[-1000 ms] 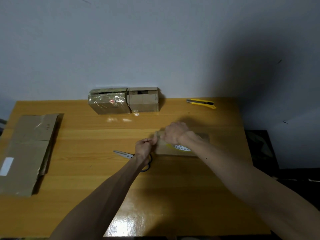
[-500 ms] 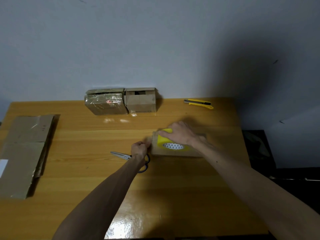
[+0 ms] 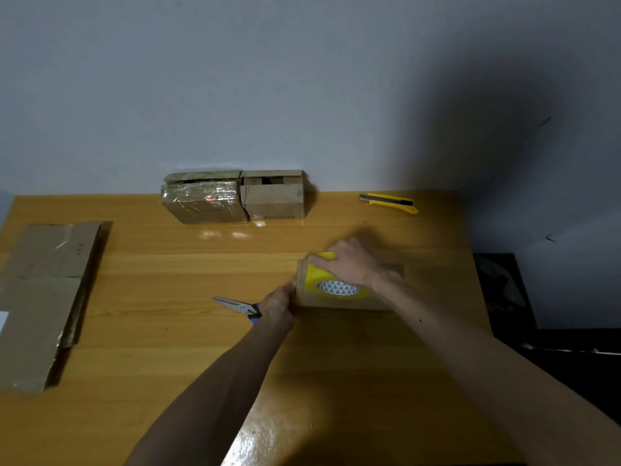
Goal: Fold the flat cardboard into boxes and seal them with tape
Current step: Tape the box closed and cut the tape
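Plain pale grey-blue wall (image 3: 268,79) behind, few small dark marks (image 3: 544,121) at right. Glossy orange-yellow wooden table (image 3: 151,264) set against it; light glare patch (image 3: 262,442) near front edge. Broad dark shadow (image 3: 487,146) across wall's right side. Dim black area (image 3: 578,364) right of table, contents unclear.

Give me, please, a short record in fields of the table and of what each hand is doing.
box: brown cardboard, on the table, right of centre
tape roll: yellow, lying flat on the box
right hand: grips the tape roll from above
left hand: curled at the box's left end; what it holds is unclear
scissors: beside the left hand, blades pointing left
utility knife: yellow, far right by the wall
finished boxes: two, side by side at the wall
flat cardboard: stacked at the table's left edge
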